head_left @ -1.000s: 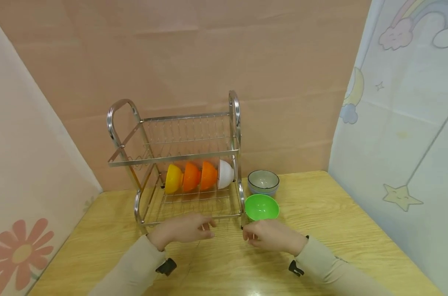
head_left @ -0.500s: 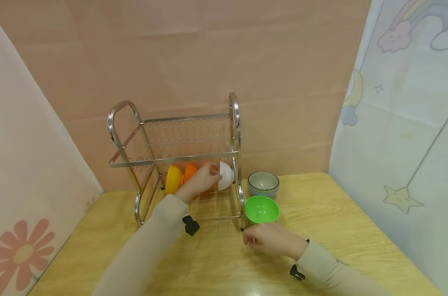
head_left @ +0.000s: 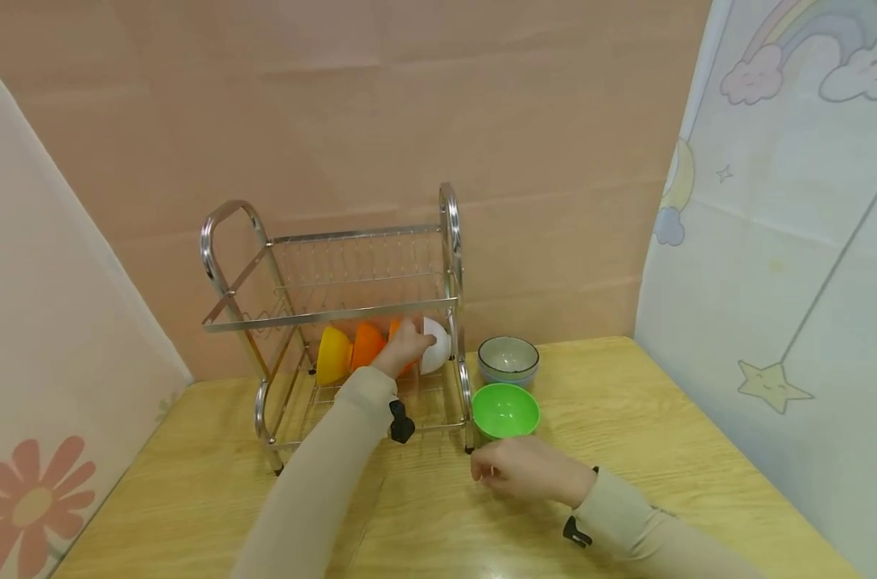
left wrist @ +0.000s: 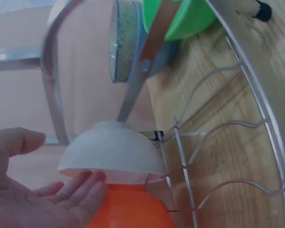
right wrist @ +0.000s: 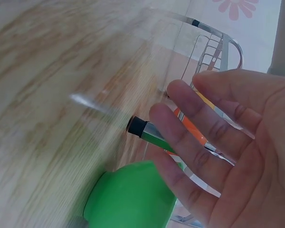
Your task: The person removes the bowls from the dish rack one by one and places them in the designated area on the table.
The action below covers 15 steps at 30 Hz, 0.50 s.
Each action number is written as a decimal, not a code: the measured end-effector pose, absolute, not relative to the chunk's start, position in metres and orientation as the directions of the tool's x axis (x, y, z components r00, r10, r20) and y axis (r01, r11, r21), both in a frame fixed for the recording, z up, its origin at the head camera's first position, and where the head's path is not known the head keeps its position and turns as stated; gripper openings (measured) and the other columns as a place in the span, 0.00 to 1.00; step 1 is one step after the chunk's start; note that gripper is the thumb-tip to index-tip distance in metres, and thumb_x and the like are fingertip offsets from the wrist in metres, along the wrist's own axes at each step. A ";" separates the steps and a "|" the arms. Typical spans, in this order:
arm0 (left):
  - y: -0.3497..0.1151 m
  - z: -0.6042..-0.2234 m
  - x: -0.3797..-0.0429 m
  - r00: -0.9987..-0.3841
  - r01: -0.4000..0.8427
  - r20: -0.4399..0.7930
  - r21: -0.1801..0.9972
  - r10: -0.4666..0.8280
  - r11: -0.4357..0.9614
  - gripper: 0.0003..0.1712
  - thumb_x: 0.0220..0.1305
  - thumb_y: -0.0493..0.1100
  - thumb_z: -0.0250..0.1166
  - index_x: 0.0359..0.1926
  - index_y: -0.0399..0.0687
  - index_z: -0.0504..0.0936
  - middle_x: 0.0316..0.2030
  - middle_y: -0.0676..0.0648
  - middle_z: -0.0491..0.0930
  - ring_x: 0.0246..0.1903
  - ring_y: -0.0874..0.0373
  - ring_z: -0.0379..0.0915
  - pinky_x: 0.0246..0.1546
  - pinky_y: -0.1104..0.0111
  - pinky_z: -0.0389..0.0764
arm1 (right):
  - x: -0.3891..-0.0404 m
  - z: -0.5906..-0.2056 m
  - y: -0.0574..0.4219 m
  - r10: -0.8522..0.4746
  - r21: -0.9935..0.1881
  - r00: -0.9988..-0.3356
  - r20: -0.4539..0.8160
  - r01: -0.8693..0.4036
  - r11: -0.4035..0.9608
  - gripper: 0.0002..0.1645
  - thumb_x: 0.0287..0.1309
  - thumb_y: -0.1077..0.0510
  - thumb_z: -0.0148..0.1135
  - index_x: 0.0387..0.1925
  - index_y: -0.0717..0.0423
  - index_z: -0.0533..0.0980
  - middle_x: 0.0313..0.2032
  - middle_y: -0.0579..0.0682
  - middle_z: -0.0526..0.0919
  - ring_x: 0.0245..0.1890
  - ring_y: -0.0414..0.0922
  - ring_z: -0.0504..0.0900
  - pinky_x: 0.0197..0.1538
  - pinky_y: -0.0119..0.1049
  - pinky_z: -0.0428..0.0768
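Note:
On the lower tier of a metal dish rack [head_left: 337, 315], a white bowl [head_left: 438, 346] stands on its side at the right end. My left hand [head_left: 406, 347] reaches into the rack to it. In the left wrist view the fingertips lie at the rim of that white bowl [left wrist: 111, 149], and the thumb is held apart from it. Orange bowls [head_left: 367, 346] and a yellow bowl [head_left: 333, 355] stand in line to the left, one orange bowl partly behind my hand. My right hand [head_left: 531, 468] is loosely curled, holding nothing, just in front of a green bowl [head_left: 506, 412].
Behind the green bowl, a grey bowl with a dark rim [head_left: 508, 355] sits on the wooden table [head_left: 598, 410], stacked on a bluish one. The rack's upper tier passes above my left hand, and its right side frame [head_left: 453, 265] stands beside the white bowl.
My left hand has moved from in front of the rack, up and inward, to the white bowl. The right hand has stayed near the green bowl. The head view has shifted slightly.

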<state>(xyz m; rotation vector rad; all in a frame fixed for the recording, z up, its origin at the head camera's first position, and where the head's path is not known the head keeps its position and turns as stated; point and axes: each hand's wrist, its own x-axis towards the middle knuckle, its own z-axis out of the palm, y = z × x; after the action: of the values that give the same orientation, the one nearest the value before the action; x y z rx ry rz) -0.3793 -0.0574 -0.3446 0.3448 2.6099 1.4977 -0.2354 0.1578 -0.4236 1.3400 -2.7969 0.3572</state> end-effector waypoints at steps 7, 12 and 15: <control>-0.057 -0.361 -0.390 -0.977 0.098 -0.015 0.853 0.212 0.513 0.17 0.68 0.38 0.54 0.51 0.28 0.74 0.35 0.43 0.74 0.25 0.58 0.63 0.28 0.71 0.70 | -0.233 -0.423 0.154 -0.764 -0.205 -0.637 0.098 -0.764 0.611 0.08 0.55 0.63 0.62 0.31 0.45 0.79 0.29 0.32 0.81 0.28 0.26 0.73 0.31 0.22 0.73; -0.051 -0.366 -0.392 -0.987 0.053 -0.031 0.858 0.155 0.511 0.20 0.69 0.38 0.55 0.57 0.29 0.72 0.51 0.36 0.77 0.41 0.51 0.72 0.49 0.64 0.78 | -0.234 -0.421 0.153 -0.762 -0.196 -0.641 0.093 -0.762 0.617 0.08 0.56 0.63 0.62 0.31 0.45 0.79 0.29 0.32 0.81 0.28 0.26 0.73 0.31 0.23 0.73; -0.046 -0.370 -0.393 -0.989 0.023 -0.057 0.851 0.137 0.524 0.24 0.69 0.38 0.56 0.61 0.29 0.68 0.57 0.35 0.74 0.52 0.46 0.71 0.59 0.55 0.73 | -0.235 -0.421 0.152 -0.768 -0.181 -0.633 0.102 -0.771 0.611 0.07 0.56 0.62 0.63 0.31 0.45 0.79 0.29 0.32 0.81 0.28 0.26 0.73 0.30 0.22 0.72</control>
<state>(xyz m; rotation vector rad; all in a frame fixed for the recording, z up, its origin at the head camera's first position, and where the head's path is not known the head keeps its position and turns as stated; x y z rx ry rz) -0.3926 -0.0464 -0.3704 0.1394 2.6390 1.4715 -0.2346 0.1516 -0.4207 1.3400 -2.8068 0.3263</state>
